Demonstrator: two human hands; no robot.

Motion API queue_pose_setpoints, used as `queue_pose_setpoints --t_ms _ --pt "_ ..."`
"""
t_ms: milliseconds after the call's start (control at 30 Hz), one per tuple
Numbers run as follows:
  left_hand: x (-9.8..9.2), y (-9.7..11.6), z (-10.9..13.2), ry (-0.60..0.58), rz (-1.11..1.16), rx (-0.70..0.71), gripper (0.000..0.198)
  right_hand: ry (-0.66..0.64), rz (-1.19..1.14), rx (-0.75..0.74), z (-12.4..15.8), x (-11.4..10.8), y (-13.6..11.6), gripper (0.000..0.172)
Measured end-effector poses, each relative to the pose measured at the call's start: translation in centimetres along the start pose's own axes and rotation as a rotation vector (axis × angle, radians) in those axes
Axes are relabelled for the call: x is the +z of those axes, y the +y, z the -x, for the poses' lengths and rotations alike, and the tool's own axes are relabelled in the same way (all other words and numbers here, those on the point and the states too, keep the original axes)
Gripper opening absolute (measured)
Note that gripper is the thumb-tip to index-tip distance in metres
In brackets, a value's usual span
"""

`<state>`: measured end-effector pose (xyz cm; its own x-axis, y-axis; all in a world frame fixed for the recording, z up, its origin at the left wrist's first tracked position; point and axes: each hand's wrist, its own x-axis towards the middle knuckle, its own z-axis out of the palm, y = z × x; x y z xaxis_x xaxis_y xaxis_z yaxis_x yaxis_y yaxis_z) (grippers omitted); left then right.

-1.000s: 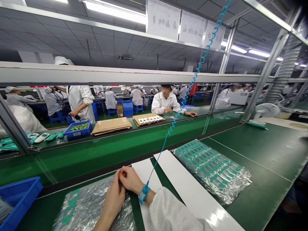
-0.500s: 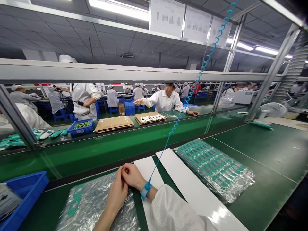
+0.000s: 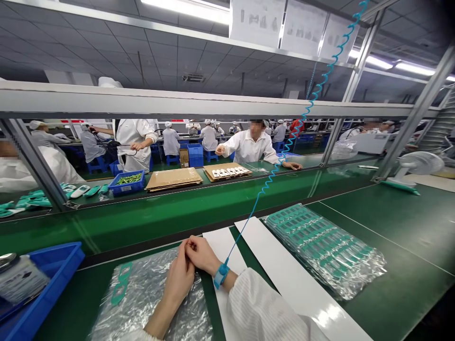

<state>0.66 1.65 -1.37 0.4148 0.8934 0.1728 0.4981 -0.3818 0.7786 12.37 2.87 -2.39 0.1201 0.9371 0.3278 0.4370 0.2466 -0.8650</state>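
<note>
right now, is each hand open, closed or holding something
Left hand: bent inward; grip hidden, cannot be told.
Right hand: curled against the left; whether it holds anything cannot be told.

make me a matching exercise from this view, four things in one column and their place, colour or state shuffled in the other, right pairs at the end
Things
1. left hand
2. wrist strap
3. rows of green parts
4. fan

Place, colour or state
A. white, at the far right of the picture
B. wrapped in clear plastic, beside the long white board
C. touching the right hand
D. blue, joined to a coiled cord

Pairs: 1-C, 2-D, 3-B, 4-A
</note>
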Motion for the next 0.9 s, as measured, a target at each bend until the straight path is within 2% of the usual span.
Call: queue_pose_setpoints --t_ms 433,900 --pt "-0.12 0.30 0.04 -0.016 0.002 -0.002 0.052 -0.007 -0.008 0.002 0.09 -0.36 -0.56 0.019" --pt "-0.03 0.41 0.30 0.020 0.007 0.030 0.051 -0.021 -0.046 -0.007 0.11 -0.27 -0.36 0.020"
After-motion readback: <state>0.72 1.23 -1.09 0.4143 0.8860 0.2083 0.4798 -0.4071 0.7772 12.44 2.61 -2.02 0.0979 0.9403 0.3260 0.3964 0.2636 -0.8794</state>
